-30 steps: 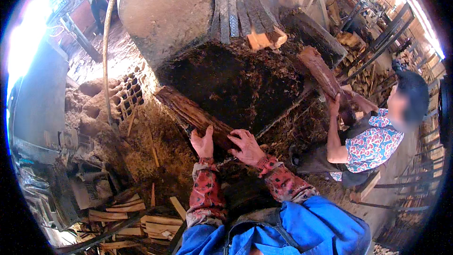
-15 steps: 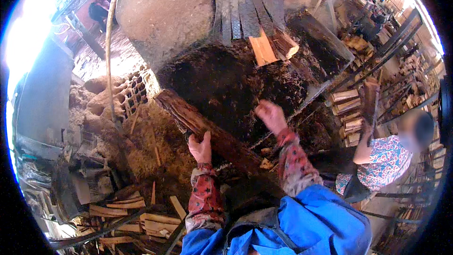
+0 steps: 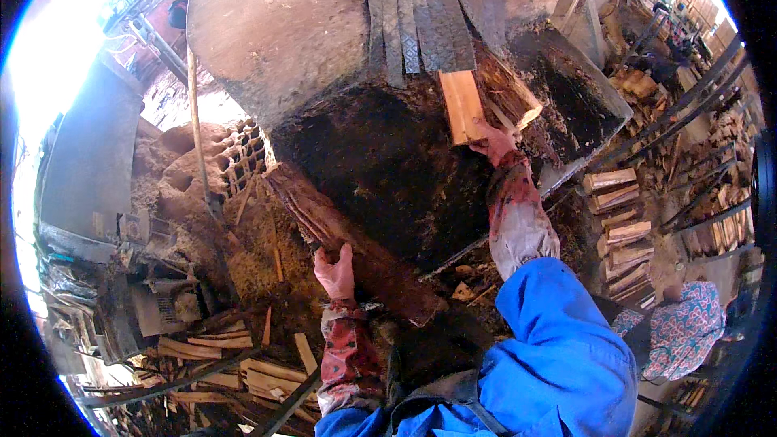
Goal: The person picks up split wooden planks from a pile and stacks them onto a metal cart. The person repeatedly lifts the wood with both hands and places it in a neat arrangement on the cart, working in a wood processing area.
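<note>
At the dark surface [image 3: 364, 162], left hand [image 3: 335, 273] grips the nearer log [image 3: 356, 235], right hand [image 3: 497, 144] a farther plank [image 3: 461, 105].

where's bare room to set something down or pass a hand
The dark, sooty patch between the long brown wooden slab by the left hand and the pale wood plank at the right hand looks bare, depth unclear. It's crowded around the plank, beneath dark hanging strips, and lower left, among pale firewood.

Rough, matt wood on the dark log [image 3: 364, 251], smoother wood on the pale board [image 3: 461, 105].
</note>
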Available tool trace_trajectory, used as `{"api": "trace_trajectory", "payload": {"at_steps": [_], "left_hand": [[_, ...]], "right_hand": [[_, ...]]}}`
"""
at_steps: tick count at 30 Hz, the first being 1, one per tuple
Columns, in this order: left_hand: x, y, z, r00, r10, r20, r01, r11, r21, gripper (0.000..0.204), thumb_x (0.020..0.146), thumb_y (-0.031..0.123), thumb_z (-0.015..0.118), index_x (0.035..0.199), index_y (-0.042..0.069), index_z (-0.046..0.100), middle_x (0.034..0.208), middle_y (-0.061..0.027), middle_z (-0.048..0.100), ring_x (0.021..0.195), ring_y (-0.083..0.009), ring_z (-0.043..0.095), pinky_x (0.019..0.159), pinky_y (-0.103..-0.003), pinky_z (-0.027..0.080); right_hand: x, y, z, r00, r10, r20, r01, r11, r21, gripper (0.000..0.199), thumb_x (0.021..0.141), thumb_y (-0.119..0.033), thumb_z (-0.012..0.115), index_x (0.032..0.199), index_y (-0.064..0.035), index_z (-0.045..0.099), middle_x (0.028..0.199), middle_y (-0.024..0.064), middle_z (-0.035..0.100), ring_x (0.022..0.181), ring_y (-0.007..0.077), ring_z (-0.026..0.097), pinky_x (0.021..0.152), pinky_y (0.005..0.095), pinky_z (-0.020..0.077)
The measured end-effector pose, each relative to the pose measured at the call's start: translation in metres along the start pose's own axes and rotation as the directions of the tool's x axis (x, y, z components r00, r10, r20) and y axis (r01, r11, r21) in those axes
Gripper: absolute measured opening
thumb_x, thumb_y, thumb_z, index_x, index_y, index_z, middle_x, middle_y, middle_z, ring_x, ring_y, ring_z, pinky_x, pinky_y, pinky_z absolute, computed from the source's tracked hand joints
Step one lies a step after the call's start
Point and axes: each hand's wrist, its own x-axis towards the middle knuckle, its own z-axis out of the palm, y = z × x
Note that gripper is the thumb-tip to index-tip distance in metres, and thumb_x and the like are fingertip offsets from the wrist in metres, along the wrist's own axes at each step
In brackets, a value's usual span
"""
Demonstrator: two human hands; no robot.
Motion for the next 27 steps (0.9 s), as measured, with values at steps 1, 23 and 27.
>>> {"api": "trace_trajectory", "payload": {"at_steps": [1,23,27], "left_hand": [[0.0,0.0,-0.002,1.0,0.014,-0.016,-0.014,1.0,0.005,0.026,0.081,0.008,0.071,0.101,-0.004,0.059,0.093,-0.0065,0.066,0.085,-0.0136,0.06,0.074,-0.029,0.049],[0.006,-0.013,-0.016,0.996,0.045,0.08,-0.062,0.969,0.237,0.053,0.083,0.022,0.071,0.116,-0.013,0.05,0.114,-0.0204,0.061,0.099,-0.0283,0.06,0.086,-0.039,0.047],[0.0,-0.024,-0.012,0.996,0.082,-0.023,-0.078,0.989,0.122,0.056,0.079,0.022,0.075,0.116,-0.013,0.054,0.113,-0.0207,0.062,0.098,-0.0265,0.061,0.088,-0.037,0.048]], "right_hand": [[-0.001,-0.001,0.006,0.999,0.007,0.038,-0.006,0.999,-0.051,0.051,0.081,-0.025,0.073,0.125,-0.0122,0.052,0.113,0.0051,0.063,0.092,0.0239,0.064,0.073,0.0396,0.0555],[-0.493,0.131,0.022,0.949,-0.101,-0.298,-0.11,0.781,-0.614,0.051,0.079,-0.021,0.073,0.115,0.0089,0.055,0.101,0.0147,0.067,0.09,0.0173,0.063,0.083,0.0336,0.0499],[-0.584,0.128,0.038,0.904,-0.07,-0.421,-0.192,0.815,-0.547,0.052,0.079,-0.026,0.074,0.11,0.0101,0.055,0.097,0.0163,0.067,0.081,0.0175,0.064,0.074,0.0325,0.0534]]}}
